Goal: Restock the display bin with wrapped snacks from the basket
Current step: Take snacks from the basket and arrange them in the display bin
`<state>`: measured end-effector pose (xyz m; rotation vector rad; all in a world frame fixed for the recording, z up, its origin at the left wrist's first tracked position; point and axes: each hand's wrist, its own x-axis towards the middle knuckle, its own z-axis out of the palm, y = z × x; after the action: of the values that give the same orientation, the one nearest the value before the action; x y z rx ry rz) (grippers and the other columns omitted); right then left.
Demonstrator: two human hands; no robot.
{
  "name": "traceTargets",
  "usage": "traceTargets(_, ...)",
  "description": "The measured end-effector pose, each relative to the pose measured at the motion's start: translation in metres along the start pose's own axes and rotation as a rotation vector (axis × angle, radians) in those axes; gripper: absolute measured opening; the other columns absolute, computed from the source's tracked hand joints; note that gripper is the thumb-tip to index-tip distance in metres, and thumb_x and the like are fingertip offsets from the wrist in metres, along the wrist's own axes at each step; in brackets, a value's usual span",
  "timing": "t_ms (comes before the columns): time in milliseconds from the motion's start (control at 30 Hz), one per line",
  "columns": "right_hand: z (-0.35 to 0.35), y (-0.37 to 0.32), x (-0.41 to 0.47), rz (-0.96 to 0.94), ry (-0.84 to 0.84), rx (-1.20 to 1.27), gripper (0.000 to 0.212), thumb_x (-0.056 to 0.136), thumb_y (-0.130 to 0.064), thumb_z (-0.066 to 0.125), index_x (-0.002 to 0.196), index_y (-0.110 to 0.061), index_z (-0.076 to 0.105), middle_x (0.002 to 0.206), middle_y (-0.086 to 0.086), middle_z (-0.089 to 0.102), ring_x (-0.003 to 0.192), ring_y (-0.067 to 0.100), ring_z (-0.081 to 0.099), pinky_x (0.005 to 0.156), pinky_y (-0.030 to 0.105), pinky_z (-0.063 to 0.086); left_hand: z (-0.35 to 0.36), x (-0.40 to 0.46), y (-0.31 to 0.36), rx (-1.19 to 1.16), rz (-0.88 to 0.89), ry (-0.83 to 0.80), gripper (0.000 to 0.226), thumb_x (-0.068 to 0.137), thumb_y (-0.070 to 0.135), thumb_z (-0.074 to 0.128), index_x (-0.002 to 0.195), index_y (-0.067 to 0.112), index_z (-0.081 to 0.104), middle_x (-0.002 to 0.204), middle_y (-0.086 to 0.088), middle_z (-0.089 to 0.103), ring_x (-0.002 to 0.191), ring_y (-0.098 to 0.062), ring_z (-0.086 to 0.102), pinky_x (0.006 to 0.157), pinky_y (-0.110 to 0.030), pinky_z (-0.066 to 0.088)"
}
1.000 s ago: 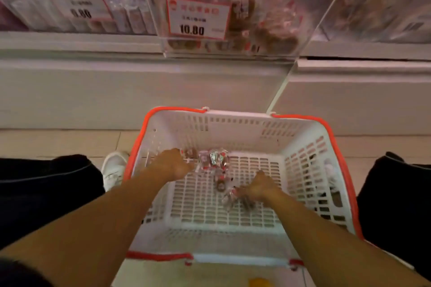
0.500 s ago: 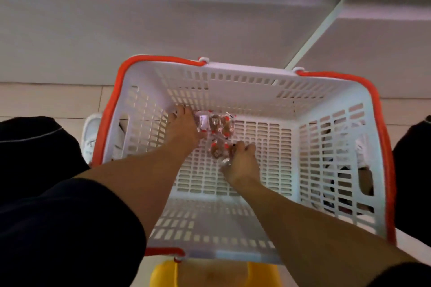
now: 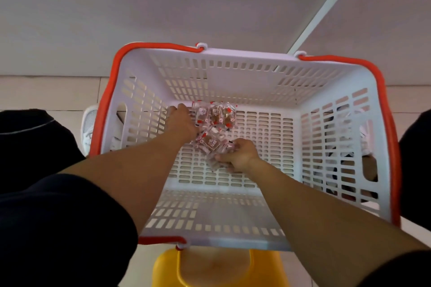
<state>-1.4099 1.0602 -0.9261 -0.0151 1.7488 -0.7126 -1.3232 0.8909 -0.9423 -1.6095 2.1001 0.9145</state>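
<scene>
Since a moment ago both hands have closed in: the right hand [image 3: 240, 155] grips wrapped snacks [image 3: 215, 115] mid-floor of the basket [image 3: 245, 77]; the left hand [image 3: 183, 123] touches them, its grip unclear.

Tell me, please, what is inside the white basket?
Inside the basket lies a small cluster of wrapped snacks, with both hands gathering them; any under the hands are hidden.

Pale tiled floor [image 3: 46, 91]; white shelf base [image 3: 163, 14] behind; yellow stool [image 3: 217, 270] below.
</scene>
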Motion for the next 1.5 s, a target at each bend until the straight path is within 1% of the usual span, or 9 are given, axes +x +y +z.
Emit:
traceTargets(200,-0.018,-0.003,0.002,0.083,-0.106,0.064,0.031,0.070,-0.002,0.086,0.093,0.005,0.067,0.087,0.014,0.077,0.080,0.022,0.076,0.051,0.024,0.054,0.007,-0.014,0.008,-0.169,-0.235,0.034,0.080,0.074,0.050,0.081,0.128,-0.001,0.051,0.119,-0.013,0.061,0.108,-0.024,0.062,0.094,-0.033,0.052)
traceTargets(267,-0.024,-0.004,0.006,0.077,-0.103,0.018,0.020,0.068,-0.001,0.087,0.081,-0.001,0.071,0.083,0.008,0.078,0.076,0.017,0.076,0.058,0.022,0.057,0.013,-0.020,0.014,-0.297,-0.266,0.008,0.067,0.072,0.046,0.084,0.115,-0.001,0.063,0.099,-0.010,0.070,0.087,-0.021,0.068,0.073,-0.029,0.058)
traceTargets(333,-0.028,-0.004,0.009,0.060,-0.101,-0.048,0.016,0.066,0.000,0.088,0.073,-0.005,0.074,0.078,0.005,0.077,0.073,0.014,0.075,0.061,0.022,0.058,0.017,-0.026,0.021,-0.284,-0.219,0.025,0.057,0.073,0.036,0.085,0.111,0.000,0.063,0.090,-0.008,0.068,0.076,-0.017,0.066,0.051,-0.021,0.051)
traceTargets(467,-0.028,0.005,0.016,0.031,0.000,-0.157,0.032,0.062,0.001,0.091,0.087,-0.002,0.070,0.082,0.011,0.076,0.080,0.024,0.075,0.075,0.039,0.063,0.027,-0.029,0.027,-0.218,-0.127,0.063,0.054,0.076,0.029,0.084,0.116,0.005,0.056,0.105,-0.010,0.066,0.096,-0.025,0.064,0.067,-0.030,0.050)
traceTargets(667,-0.038,0.001,0.008,0.094,-0.004,-0.162,0.044,0.063,-0.001,0.091,0.098,-0.003,0.064,0.088,0.013,0.074,0.059,0.019,0.068,0.059,0.034,0.062,0.023,-0.027,0.027,-0.168,-0.114,-0.095,0.033,0.083,0.031,0.078,0.094,0.003,0.064,0.066,-0.001,0.057,0.053,-0.008,0.051,0.040,-0.019,0.036)
traceTargets(867,-0.064,-0.032,-0.013,0.090,-0.073,-0.155,0.042,0.067,-0.008,0.088,0.093,-0.003,0.056,0.077,0.014,0.076,0.066,0.023,0.074,0.060,0.033,0.062,0.002,-0.044,0.004,-0.723,-0.246,-0.307,0.029,0.092,0.034,0.066,0.088,0.005,0.065,0.096,-0.013,0.072,0.085,-0.028,0.070,0.078,-0.043,0.060)
traceTargets(1100,-0.077,-0.098,-0.079,-0.195,-0.289,-0.152,0.038,0.084,-0.014,0.075,0.117,-0.002,0.060,0.080,0.007,0.062,0.055,0.008,0.052,0.048,0.019,0.049,-0.066,-0.095,0.019,-1.277,-0.251,-0.725,0.029,0.084,0.042,0.071,0.074,0.016,0.062,0.067,0.000,0.053,0.057,-0.013,0.050,0.061,-0.035,0.058)
traceTargets(1267,-0.093,-0.166,-0.163,-0.501,-0.471,-0.156,0.026,0.084,0.011,0.065,0.104,-0.006,0.065,0.089,0.009,0.072,0.078,0.018,0.072,0.074,0.034,0.062,-0.141,-0.145,0.064,-1.281,0.080,-0.891,0.042,0.086,0.017,0.058,0.125,0.002,0.062,0.120,-0.016,0.065,0.105,-0.027,0.065,0.093,-0.047,0.055)
traceTargets(1500,-0.101,-0.230,-0.280,-0.886,-0.297,-0.374,0.049,0.076,0.001,0.075,0.119,-0.019,0.063,0.091,0.014,0.066,0.078,0.015,0.064,0.073,0.029,0.054,-0.261,-0.233,0.098,-1.039,0.434,-1.046,0.046,0.095,0.026,0.049,0.134,0.002,0.054,0.130,-0.026,0.059,0.122,-0.039,0.058,0.105,-0.049,0.043)
